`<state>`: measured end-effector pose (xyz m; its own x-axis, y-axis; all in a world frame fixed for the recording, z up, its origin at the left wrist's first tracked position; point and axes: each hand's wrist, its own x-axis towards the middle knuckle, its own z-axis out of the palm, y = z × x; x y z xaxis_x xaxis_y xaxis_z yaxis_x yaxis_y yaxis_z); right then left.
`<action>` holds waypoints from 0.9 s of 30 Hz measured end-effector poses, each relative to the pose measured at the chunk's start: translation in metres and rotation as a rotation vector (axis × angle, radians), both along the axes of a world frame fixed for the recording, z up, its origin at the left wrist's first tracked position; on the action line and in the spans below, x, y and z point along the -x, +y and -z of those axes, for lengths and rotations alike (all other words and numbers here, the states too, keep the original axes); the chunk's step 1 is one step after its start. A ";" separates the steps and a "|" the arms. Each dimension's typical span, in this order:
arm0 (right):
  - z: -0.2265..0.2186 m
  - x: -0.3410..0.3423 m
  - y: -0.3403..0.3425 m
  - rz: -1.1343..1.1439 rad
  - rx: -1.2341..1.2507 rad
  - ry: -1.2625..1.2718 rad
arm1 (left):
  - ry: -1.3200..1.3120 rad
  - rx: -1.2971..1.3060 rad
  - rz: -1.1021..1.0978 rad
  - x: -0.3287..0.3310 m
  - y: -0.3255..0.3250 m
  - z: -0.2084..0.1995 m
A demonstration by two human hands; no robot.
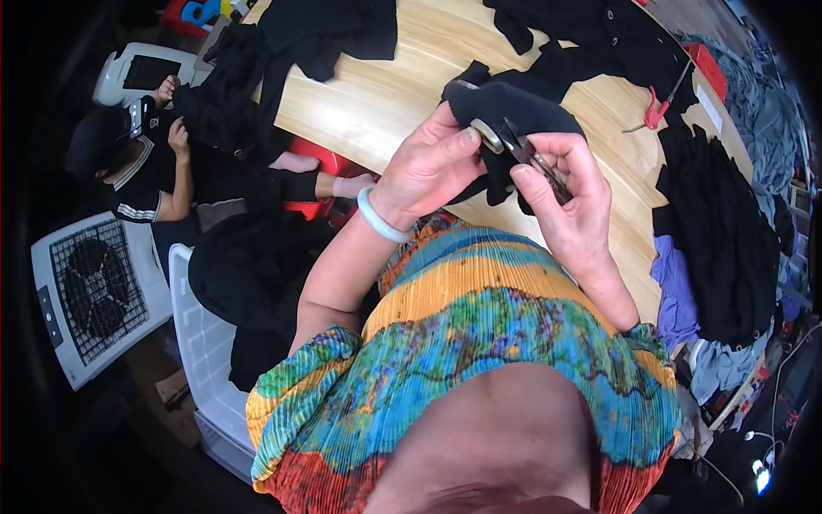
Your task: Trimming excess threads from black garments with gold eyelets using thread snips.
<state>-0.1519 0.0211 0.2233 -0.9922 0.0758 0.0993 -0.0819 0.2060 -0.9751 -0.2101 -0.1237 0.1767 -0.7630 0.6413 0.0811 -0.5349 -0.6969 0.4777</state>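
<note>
Above the wooden table [368, 107], my left hand [432, 167] pinches a piece of black knit fabric [527, 103]. A round button with a gold-coloured rim [486, 135] shows on the cloth by my left fingertips. My right hand [572, 193] is closed around small dark metal thread snips [524, 152]. Their blades point up and left, close beside the button; whether they touch the cloth I cannot tell. A pale bangle [381, 216] circles my left wrist. Part of the fabric hangs down behind my hands.
Black garments lie along the table's far side [569, 21] and right side [719, 223], near purple cloth [676, 291]. A red-handled tool [656, 113] rests at the far right. On the left, another person [141, 176] sits handling black cloth, behind a white bin [193, 317] and a fan unit [98, 283].
</note>
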 end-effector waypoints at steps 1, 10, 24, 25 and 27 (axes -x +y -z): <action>0.000 0.000 0.000 0.008 0.013 -0.014 | -0.003 -0.009 -0.001 0.000 0.000 0.000; 0.002 0.006 -0.002 0.012 0.013 0.022 | -0.038 0.000 0.013 0.002 0.001 0.000; 0.003 0.014 0.009 0.110 0.201 0.050 | -0.123 -0.029 0.036 0.001 0.001 -0.001; 0.008 0.016 0.011 0.089 0.178 0.079 | -0.124 -0.030 0.039 0.002 0.002 -0.003; 0.015 0.016 0.016 0.012 0.137 0.150 | -0.146 -0.015 0.064 0.002 0.002 -0.009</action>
